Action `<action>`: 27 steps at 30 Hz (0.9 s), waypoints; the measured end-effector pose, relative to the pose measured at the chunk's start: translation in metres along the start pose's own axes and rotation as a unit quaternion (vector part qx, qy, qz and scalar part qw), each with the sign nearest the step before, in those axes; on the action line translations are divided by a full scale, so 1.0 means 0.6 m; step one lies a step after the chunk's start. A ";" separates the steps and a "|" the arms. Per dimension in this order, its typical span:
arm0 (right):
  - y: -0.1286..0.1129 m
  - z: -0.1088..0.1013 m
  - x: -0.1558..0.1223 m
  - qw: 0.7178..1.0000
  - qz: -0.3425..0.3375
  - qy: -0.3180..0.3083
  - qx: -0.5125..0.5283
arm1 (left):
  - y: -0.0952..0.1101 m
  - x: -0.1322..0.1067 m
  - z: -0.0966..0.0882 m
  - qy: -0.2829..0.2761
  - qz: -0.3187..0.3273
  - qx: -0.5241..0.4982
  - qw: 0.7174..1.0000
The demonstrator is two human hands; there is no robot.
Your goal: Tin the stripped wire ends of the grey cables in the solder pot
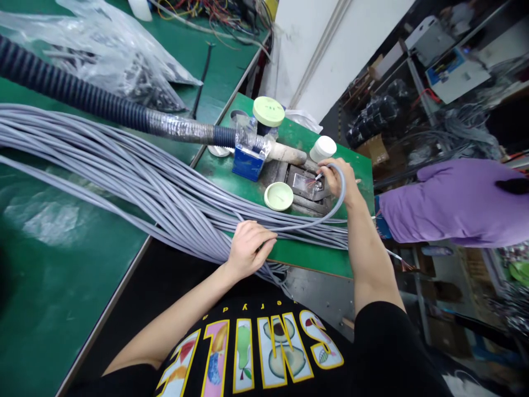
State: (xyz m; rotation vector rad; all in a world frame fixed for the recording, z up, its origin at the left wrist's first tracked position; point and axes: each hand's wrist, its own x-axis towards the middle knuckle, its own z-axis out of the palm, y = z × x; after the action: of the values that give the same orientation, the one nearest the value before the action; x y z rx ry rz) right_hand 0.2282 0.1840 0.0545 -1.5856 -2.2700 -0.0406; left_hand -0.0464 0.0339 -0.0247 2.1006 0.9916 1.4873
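My right hand (339, 175) pinches a grey cable (343, 190) close to its stripped end. Thin coloured wires (311, 181) fan out from that end over a small square metal pot with a shiny surface (303, 182). Behind my wrist the cable bends in a loop back to the left. My left hand (250, 249) rests at the near edge of a thick bundle of grey cables (165, 190), its fingers loosely bent and the thumb slightly apart. A pale green round dish (278, 197) sits between the pot and the bundle.
A ribbed black hose (103, 110) ends in a grey nozzle (289, 154) beside the pot, over a blue box (248, 162). Nearby stand a green-lidded jar (268, 111) and a white tub (323, 148). Plastic bags (124, 66) lie upper left. A person in purple (450, 204) is at right.
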 end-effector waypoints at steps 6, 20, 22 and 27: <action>0.009 0.018 -0.001 1.000 -0.005 -0.018 -0.016 | 0.000 0.001 -0.001 0.001 0.000 0.002 1.000; -0.026 -0.018 -0.048 0.989 0.010 0.097 0.111 | 0.000 0.001 0.000 -0.001 -0.001 0.007 1.000; -0.047 -0.032 -0.070 0.977 0.024 0.122 0.172 | 0.001 0.001 0.000 -0.002 -0.001 0.008 1.000; -0.102 -0.048 -0.119 0.950 0.036 0.169 0.259 | 0.001 0.001 0.001 0.001 0.000 0.008 1.000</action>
State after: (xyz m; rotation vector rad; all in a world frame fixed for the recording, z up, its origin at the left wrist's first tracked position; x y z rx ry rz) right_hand 0.2019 0.0908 0.0702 -1.2647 -1.7686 0.2614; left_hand -0.0457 0.0342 -0.0241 2.1120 1.0076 1.4868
